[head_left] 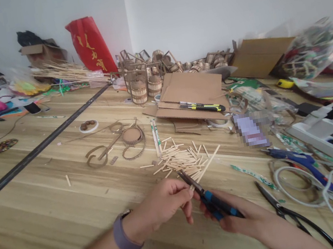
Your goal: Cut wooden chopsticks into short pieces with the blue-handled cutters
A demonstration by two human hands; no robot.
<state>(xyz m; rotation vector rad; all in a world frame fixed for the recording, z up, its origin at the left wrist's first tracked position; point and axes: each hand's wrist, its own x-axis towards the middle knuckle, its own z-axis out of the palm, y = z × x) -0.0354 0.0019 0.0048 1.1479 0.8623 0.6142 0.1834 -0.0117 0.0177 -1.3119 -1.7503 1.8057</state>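
Observation:
My left hand (164, 204) pinches a short wooden stick (192, 187) between thumb and fingers, over the near part of the wooden table (53, 196). My right hand (234, 215) grips pliers with blue handles (214, 202). Their dark jaws (189, 180) point up and left, right at the stick's end. Just beyond both hands lies a pile of several cut stick pieces (182, 158), with one longer stick (208, 162) lying slantwise on it. A grey watch band (123, 237) is on my left wrist.
Cardboard strips and a round disc (132, 137) lie left of the pile. A flat cardboard piece (193, 92) carries a yellow utility knife (204, 107). Woven baskets (143, 87) stand behind. A blue glue gun (298, 161), scissors (277, 203) and cables (326, 190) crowd the right side. A black rail (38, 149) crosses the left.

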